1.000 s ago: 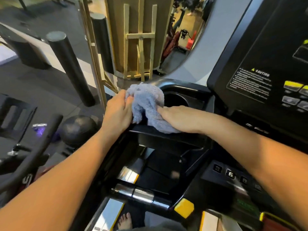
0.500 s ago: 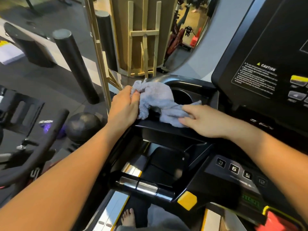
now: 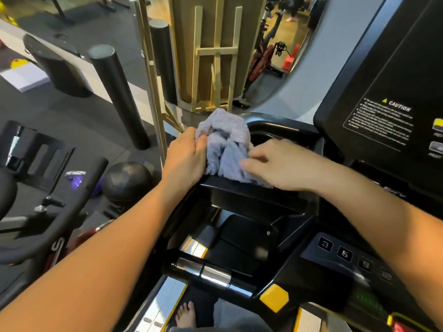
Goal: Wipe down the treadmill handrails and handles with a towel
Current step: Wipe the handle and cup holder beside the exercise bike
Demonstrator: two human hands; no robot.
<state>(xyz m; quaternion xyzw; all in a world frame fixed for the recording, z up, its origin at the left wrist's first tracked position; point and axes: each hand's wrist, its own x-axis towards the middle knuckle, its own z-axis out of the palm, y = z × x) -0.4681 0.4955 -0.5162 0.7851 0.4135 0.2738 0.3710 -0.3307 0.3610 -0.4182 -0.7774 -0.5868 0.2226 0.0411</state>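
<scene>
- Towel (image 3: 225,144), a grey bunched cloth, is sitting on the black ledge (image 3: 239,188) at the left end of the treadmill console, just near of the cup holder (image 3: 263,137).
- Left hand (image 3: 185,155) is gripping the towel's left side, thumb tucked into the folds.
- Right hand (image 3: 279,164) is resting on the towel's right edge, fingers curled and seemingly pinching the cloth.
- Both hands appear to be gathering or refolding the towel; wiping seems to be between strokes.
- Chrome-banded handle (image 3: 208,271), nearer and lower, is lying well apart from the cloth.
- Next move is likely calling for a firm one-handed wad, then sweeping along the ledge toward that handle.
</scene>
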